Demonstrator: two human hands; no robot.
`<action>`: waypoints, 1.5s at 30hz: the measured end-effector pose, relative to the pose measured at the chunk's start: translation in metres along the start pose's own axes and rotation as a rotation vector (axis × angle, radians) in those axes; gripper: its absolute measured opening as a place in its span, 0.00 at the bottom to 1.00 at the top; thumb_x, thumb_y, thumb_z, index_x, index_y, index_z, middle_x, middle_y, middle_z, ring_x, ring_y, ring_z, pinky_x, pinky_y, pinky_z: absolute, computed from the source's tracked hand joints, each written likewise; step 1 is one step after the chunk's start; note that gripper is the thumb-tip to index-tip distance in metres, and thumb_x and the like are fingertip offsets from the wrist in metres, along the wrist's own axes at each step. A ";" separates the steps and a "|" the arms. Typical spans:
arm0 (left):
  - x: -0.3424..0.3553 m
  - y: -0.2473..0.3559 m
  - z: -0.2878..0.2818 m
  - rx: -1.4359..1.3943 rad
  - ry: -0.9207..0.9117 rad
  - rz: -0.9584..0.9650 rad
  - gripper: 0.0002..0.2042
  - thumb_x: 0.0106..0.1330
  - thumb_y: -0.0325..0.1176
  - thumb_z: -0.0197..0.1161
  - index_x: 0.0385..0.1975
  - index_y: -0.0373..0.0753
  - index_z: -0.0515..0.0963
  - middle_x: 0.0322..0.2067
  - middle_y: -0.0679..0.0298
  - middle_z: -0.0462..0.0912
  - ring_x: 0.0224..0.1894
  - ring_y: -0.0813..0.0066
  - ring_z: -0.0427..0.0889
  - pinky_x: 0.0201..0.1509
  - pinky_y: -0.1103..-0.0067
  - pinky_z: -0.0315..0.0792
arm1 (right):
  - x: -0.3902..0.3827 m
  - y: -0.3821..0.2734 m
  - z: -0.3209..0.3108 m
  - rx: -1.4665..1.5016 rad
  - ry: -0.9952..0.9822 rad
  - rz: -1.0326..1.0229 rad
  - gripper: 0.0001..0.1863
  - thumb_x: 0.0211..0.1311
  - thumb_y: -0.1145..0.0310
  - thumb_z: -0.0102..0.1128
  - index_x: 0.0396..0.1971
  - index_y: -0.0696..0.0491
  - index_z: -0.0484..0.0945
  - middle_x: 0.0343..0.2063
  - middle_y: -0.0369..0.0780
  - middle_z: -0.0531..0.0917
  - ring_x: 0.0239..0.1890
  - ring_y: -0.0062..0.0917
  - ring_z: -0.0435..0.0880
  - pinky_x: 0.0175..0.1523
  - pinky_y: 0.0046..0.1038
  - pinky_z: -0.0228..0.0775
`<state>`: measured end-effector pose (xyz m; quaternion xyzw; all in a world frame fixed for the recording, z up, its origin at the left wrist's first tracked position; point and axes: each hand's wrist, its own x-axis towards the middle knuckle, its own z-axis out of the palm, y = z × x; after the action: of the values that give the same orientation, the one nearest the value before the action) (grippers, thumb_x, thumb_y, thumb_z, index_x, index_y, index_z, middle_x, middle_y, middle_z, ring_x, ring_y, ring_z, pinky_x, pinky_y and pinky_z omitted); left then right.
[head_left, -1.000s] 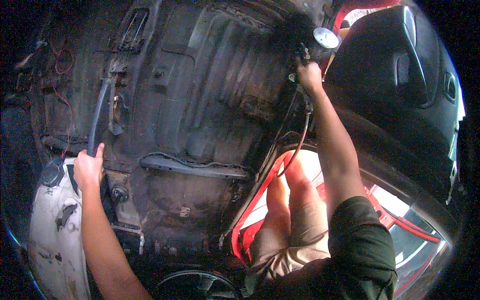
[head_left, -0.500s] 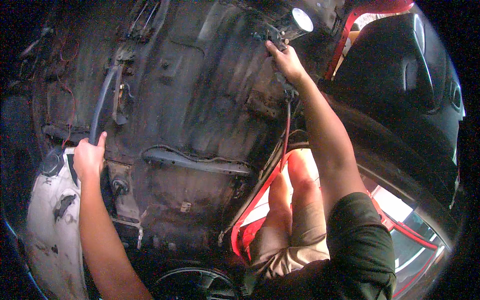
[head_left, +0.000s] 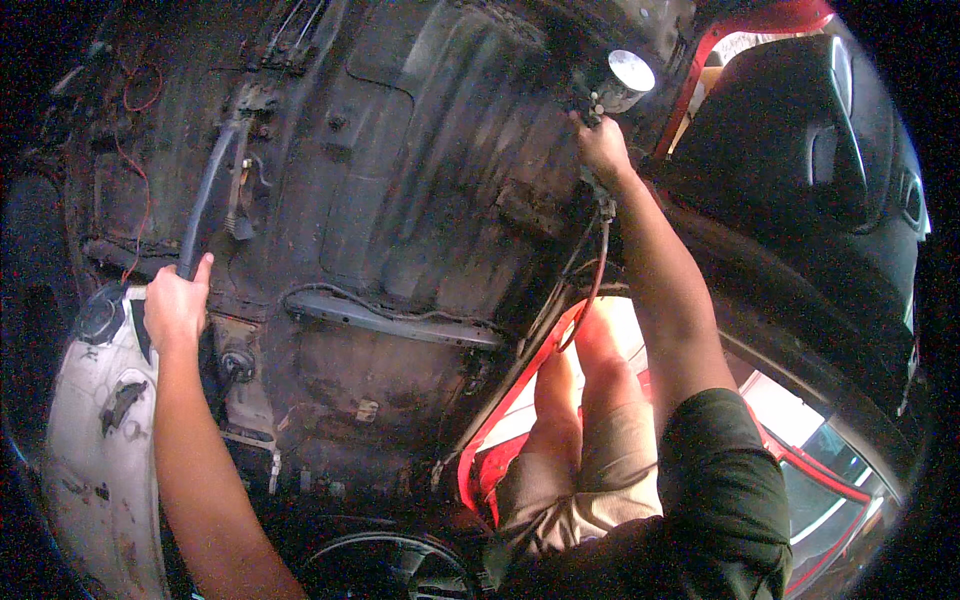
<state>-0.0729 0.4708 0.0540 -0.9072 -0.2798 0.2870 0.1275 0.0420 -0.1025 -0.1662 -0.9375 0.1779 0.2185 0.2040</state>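
My right hand (head_left: 603, 150) is closed around the handle of a spray gun (head_left: 597, 105) with a round metal cup on top, its disc-like face bright with light. A reddish hose (head_left: 597, 275) hangs from the bottom of the gun. The gun is up over the right side of the bare, dark car floor (head_left: 440, 170). On the left, my left hand (head_left: 177, 308) grips the near end of a long grey lever (head_left: 208, 195), which looks like a handbrake lever. Its far end meets a bracket on the floor. Both forearms are stretched forward.
A steering wheel (head_left: 390, 570) sits at the bottom edge. A grey crossbar (head_left: 400, 322) with a cable runs across the floor. Worn white panel (head_left: 105, 430) stands at left, thin red wires (head_left: 140, 200) above it. The black door (head_left: 800, 150) and red door frame (head_left: 690, 95) are at right.
My right hand and the spray gun have shifted right and a little nearer, and the hose now bows more. My left hand keeps its hold on the lever.
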 end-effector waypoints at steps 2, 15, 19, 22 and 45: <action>0.001 0.001 0.001 -0.006 -0.033 -0.004 0.31 0.63 0.64 0.62 0.38 0.36 0.85 0.39 0.46 0.87 0.45 0.45 0.86 0.49 0.57 0.78 | -0.002 0.007 -0.003 0.004 0.012 -0.083 0.25 0.69 0.50 0.61 0.40 0.61 0.82 0.28 0.46 0.85 0.31 0.35 0.82 0.42 0.39 0.73; 0.002 0.001 0.001 -0.018 0.005 0.050 0.29 0.63 0.62 0.63 0.34 0.35 0.85 0.36 0.45 0.87 0.43 0.45 0.86 0.47 0.58 0.77 | 0.007 -0.015 0.040 0.305 -0.067 -0.130 0.25 0.70 0.48 0.59 0.36 0.61 0.82 0.27 0.40 0.84 0.31 0.26 0.79 0.42 0.33 0.72; 0.003 -0.002 0.004 -0.022 0.008 0.047 0.30 0.63 0.63 0.63 0.36 0.34 0.85 0.37 0.44 0.87 0.43 0.44 0.86 0.48 0.58 0.77 | 0.000 -0.022 0.036 0.306 -0.056 -0.139 0.26 0.69 0.47 0.60 0.36 0.60 0.83 0.28 0.42 0.85 0.31 0.26 0.80 0.43 0.33 0.72; 0.005 -0.005 0.009 -0.013 0.017 0.038 0.31 0.63 0.63 0.63 0.36 0.33 0.85 0.37 0.43 0.87 0.44 0.44 0.85 0.49 0.58 0.77 | -0.002 -0.025 0.036 0.300 -0.053 -0.149 0.26 0.69 0.46 0.60 0.37 0.60 0.83 0.27 0.41 0.84 0.31 0.25 0.78 0.41 0.32 0.72; 0.002 -0.003 0.003 -0.025 -0.008 0.044 0.31 0.63 0.64 0.62 0.38 0.34 0.85 0.39 0.43 0.86 0.45 0.44 0.85 0.50 0.58 0.77 | -0.006 -0.026 0.014 0.466 -0.115 -0.129 0.26 0.69 0.46 0.61 0.39 0.59 0.82 0.28 0.37 0.82 0.32 0.24 0.77 0.43 0.33 0.72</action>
<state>-0.0748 0.4748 0.0516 -0.9135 -0.2641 0.2897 0.1086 0.0431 -0.0723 -0.1670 -0.8606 0.1513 0.2112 0.4381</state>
